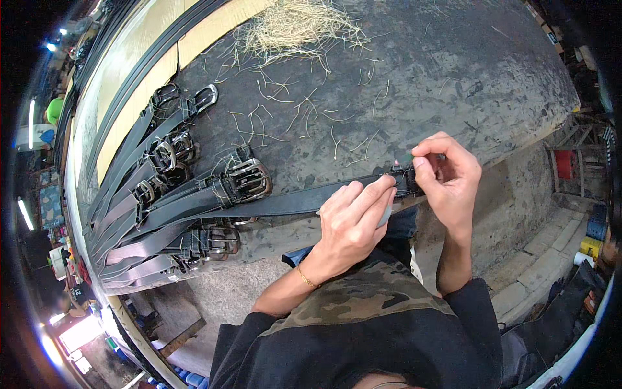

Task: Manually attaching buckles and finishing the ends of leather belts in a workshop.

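A black leather belt runs along the table's near edge, its dark end lying between my hands. My left hand is closed on the belt close to that end. Something grey shows under its fingers, too covered to name. Thumb and forefinger of my right hand are pinched together just above the belt end. Whatever they grip is too small to make out. To the left lie several more black belts with metal buckles, pale thread ends sticking out near the buckles.
A heap of pale cut threads sits at the far side of the dark worktable, with loose strands scattered nearer. Yellowish sheets and long black straps lie far left. At right, beyond the table edge, stands a rack with something red.
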Demonstrator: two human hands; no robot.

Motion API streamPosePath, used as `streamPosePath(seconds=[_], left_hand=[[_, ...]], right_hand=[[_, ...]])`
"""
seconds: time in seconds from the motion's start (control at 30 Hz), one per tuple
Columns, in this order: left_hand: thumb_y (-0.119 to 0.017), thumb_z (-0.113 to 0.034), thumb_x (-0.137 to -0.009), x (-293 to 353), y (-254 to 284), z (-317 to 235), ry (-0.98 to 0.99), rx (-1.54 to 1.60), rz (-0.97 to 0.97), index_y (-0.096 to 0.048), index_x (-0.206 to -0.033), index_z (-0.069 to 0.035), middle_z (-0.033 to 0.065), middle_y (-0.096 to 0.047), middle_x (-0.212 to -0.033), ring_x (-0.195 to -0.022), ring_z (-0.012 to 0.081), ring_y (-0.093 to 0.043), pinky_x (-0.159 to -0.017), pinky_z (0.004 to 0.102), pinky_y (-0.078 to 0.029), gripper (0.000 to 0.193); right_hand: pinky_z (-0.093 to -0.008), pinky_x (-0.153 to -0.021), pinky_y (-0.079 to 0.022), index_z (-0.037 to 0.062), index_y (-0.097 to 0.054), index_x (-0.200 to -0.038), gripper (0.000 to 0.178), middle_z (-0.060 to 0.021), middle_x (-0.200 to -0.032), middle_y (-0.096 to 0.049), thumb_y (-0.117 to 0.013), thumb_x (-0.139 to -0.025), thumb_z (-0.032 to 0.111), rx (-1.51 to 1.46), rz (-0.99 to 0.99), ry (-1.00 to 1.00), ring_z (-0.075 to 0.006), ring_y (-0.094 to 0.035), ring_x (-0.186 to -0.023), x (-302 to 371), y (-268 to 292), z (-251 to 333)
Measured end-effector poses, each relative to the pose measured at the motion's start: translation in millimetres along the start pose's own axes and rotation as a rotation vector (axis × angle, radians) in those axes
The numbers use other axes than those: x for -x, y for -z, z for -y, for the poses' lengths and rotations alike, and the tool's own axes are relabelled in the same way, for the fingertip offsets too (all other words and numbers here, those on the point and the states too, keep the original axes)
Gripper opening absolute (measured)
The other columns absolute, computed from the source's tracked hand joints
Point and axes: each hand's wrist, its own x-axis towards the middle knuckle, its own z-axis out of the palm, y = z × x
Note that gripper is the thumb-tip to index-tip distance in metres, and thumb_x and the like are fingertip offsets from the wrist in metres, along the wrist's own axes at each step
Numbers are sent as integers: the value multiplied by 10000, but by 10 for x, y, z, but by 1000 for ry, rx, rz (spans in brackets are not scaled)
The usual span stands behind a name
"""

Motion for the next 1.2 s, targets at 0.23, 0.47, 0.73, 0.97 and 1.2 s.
streamPosePath(seconds=[0.23,0.47,0.73,0.97,1.2], left_hand=[[-752,60,-663,25,-4,33,-59,-1,2,-676,-872,53,94,-686,-921,-593,183,-557,-524,298,-439,223],[-744,57,-647,28,27,30,-80,-36,28,-683,-881,61,100,-687,-916,-570,174,-530,-505,299,-417,242],[-745,46,-649,38,18,45,-83,-34,53,-678,-889,63,109,-680,-925,-579,182,-539,-509,303,-425,250],[-740,38,-667,44,20,45,-68,-35,60,-672,-914,65,116,-672,-931,-592,190,-551,-516,309,-433,258],[-741,28,-683,73,31,47,-125,-11,54,-659,-903,46,112,-668,-905,-579,185,-547,-499,306,-419,236]], right_hand=[[-215,-463,-360,11,-641,-829,122,-29,-742,-599,-656,-736,-66,181,105,72,-58,-481,-517,-14,2,26],[-231,-442,-363,19,-649,-809,144,-36,-760,-621,-666,-704,-78,218,139,98,-76,-486,-498,-36,-2,55],[-245,-438,-365,37,-655,-811,176,-34,-747,-617,-675,-680,-80,249,166,114,-103,-494,-509,-59,1,52],[-250,-436,-360,37,-653,-808,175,-33,-743,-614,-678,-678,-76,255,181,115,-105,-482,-502,-65,-1,54],[-240,-438,-360,27,-648,-804,154,-35,-734,-608,-671,-692,-75,245,153,91,-87,-492,-505,-52,-3,53]])
